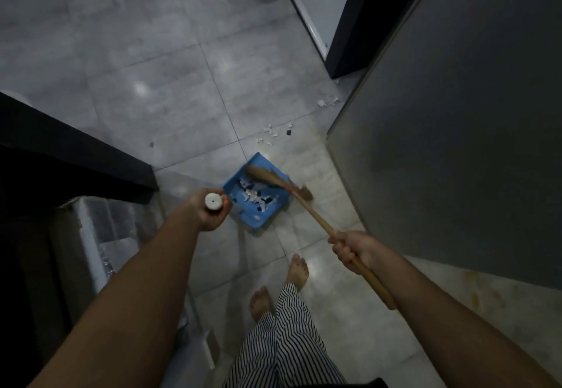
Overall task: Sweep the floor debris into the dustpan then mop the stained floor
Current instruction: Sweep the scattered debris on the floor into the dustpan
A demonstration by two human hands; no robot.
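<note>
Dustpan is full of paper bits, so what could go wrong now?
The broom lies right across the blue dustpan, so a hard flick might toss the scraps back out. Loose bits lie beyond the pan, near the dark cabinet, and could get missed. The bare foot stands close behind the pan and might step on strays.

One wide-angle head camera is looking steeply down at the floor from standing height. It is facing forward, taking in the person's feet.
</note>
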